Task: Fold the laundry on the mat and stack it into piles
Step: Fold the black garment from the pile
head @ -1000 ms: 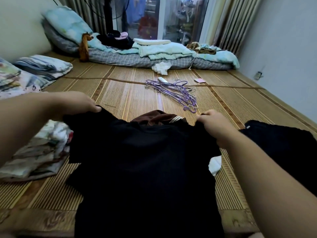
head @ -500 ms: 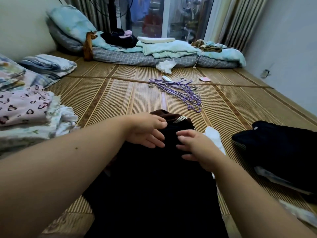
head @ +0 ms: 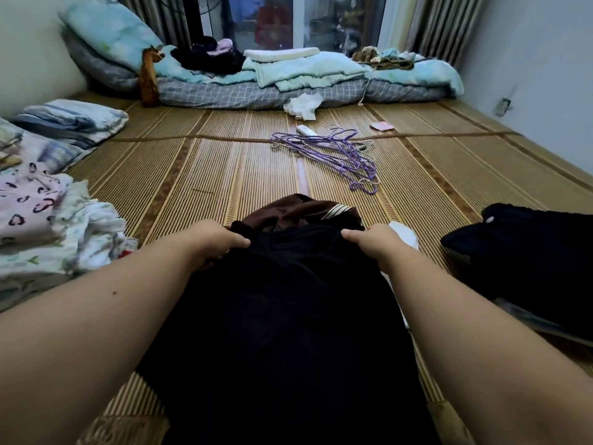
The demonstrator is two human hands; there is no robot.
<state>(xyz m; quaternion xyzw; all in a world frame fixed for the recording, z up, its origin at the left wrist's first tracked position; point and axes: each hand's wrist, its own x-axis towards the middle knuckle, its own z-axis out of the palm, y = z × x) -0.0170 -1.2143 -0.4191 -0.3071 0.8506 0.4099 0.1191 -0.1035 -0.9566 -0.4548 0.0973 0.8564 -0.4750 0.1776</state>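
Risk: lifting one side ahead of the other would likely skew the fold, and the brown garment point(head: 298, 210) beneath the far edge could be dragged along. The black garment point(head: 288, 316) lay lengthwise on the mat point(head: 224, 171), directly in front of the person. The left hand point(head: 215, 242) and the right hand point(head: 369, 245) each gripped a far corner of it, fingers curled into the cloth.

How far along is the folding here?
Done: a stack of light printed clothes at left. In hand: left hand and right hand grip the far edge of the black garment. Left: the brown garment under it and a white piece beside it; the dark heap on the right may be folded, unclear.
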